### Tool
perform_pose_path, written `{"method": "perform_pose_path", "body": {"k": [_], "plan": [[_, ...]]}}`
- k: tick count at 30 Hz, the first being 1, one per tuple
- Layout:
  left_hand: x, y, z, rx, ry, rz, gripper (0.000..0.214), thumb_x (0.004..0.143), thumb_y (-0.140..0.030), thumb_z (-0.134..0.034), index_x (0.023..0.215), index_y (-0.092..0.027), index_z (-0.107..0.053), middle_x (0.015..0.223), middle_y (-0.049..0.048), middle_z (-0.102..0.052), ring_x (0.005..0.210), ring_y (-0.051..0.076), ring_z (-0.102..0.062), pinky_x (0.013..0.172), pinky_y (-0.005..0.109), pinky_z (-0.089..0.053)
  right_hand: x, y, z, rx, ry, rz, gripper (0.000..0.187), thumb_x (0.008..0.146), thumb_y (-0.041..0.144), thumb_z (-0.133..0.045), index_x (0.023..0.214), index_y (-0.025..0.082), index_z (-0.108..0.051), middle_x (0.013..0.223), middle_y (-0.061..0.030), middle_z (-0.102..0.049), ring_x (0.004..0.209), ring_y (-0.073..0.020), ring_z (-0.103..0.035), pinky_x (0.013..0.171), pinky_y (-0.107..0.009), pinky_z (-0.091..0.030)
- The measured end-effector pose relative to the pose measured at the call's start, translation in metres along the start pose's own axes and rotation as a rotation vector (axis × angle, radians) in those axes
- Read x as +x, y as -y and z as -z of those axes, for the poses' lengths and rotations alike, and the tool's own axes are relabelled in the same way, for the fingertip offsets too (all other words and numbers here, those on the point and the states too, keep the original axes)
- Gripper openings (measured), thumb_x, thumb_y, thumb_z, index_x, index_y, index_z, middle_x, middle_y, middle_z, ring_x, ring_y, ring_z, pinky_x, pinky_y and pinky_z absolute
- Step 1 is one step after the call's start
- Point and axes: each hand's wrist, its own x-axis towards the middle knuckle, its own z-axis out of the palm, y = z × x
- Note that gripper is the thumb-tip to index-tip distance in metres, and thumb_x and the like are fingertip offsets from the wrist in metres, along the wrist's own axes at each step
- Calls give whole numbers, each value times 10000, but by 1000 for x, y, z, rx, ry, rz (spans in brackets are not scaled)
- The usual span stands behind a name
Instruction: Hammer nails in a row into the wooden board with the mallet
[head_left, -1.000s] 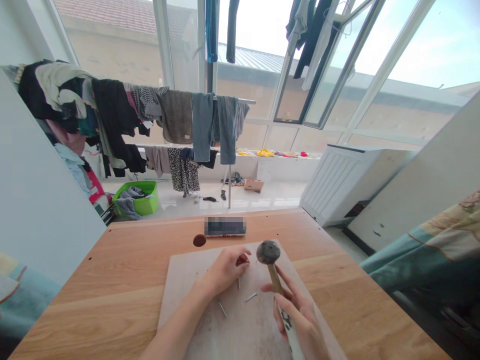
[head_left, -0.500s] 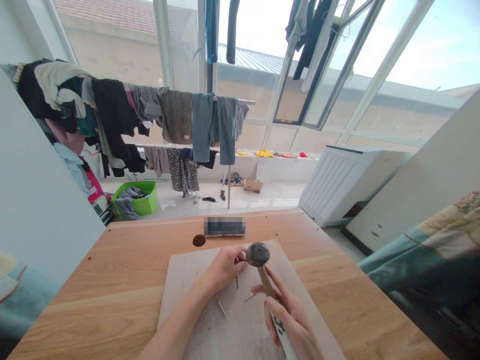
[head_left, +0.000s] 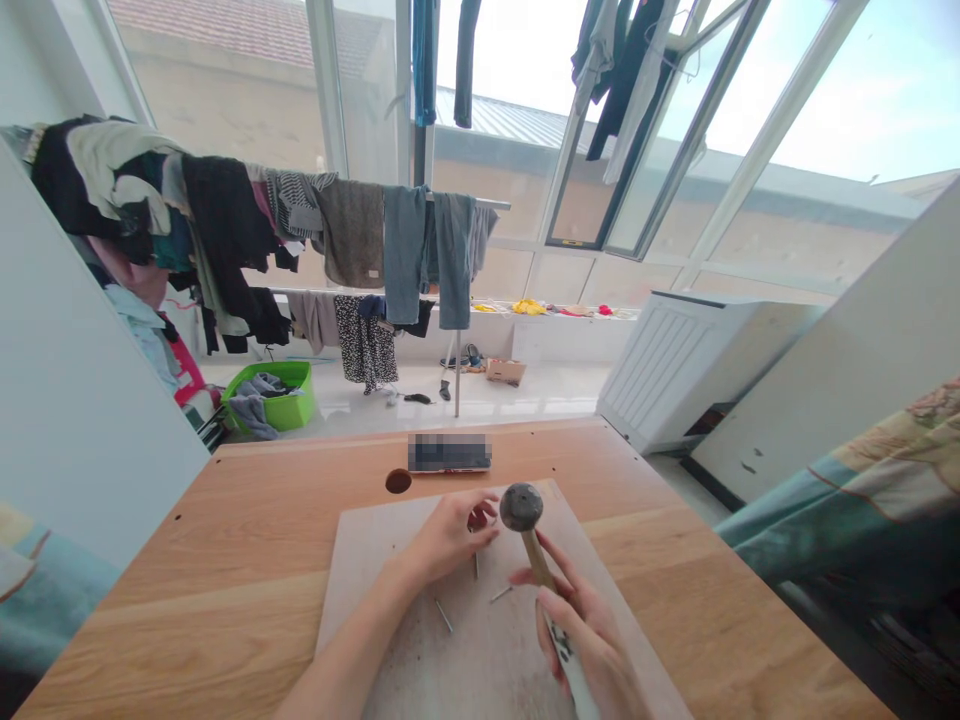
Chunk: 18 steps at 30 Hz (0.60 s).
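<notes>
My right hand (head_left: 581,625) grips a hammer (head_left: 536,555) by its handle, which is pale wood above and white lower down. Its round dark head points up and away from me. Over a pale wooden board (head_left: 360,600), my left hand (head_left: 454,530) has curled fingers with a gap between thumb and fingertips. I see nothing held there, though the inner side is partly hidden. A nail (head_left: 475,566) shows just below the left thumb. Another nail (head_left: 444,615) lies nearer to me, and a third nail (head_left: 501,594) is beside my right fingertips.
The board rests on a wooden table (head_left: 247,550) with a round hole (head_left: 398,481). A dark, blurred box (head_left: 450,453) sits behind the board. Beyond are a laundry rack (head_left: 352,235), a green basket (head_left: 292,410) and a white cabinet (head_left: 675,350).
The left thumb and fingertips have moved apart from a pinch. The hammer and my right hand have shifted slightly to the right.
</notes>
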Motion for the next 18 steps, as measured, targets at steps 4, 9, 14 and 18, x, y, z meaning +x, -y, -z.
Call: {"method": "perform_pose_path", "body": {"k": [4, 9, 14, 18], "plan": [[0, 5, 2, 38, -23, 29, 305, 797, -202, -663, 1095, -154, -710, 891, 34, -724, 769, 150, -640, 739, 255, -513, -1, 3, 1, 11, -74, 16, 730, 877, 505, -682, 1506, 219, -446, 1087, -135, -732, 376, -58, -477, 301, -202, -406], [-2, -5, 23, 143, 57, 94, 282, 776, -193, -620, 1043, -164, -705, 911, 23, -712, 722, 135, -603, 663, 238, -472, -2, 5, 3, 68, -84, 7, 668, 891, 481, -672, 1479, 227, -484, 1075, -118, -728, 380, -47, -462, 302, -189, -407], [-10, -33, 41, 509, 200, 145, 164, 766, -287, -644, 897, -189, -644, 871, 20, -674, 796, 192, -620, 664, 267, -447, 0, -1, 4, 119, -50, -7, 679, 887, 462, -694, 1488, 245, -465, 1056, -98, -717, 382, -49, -474, 289, -181, -407], [-14, -53, 19, 785, 270, 207, 145, 762, -233, -651, 900, -189, -640, 956, 90, -718, 894, 271, -673, 711, 317, -473, 0, -8, 6, 174, -18, 4, 657, 907, 485, -681, 1482, 254, -463, 1061, -96, -712, 371, -38, -480, 278, -166, -399]]}}
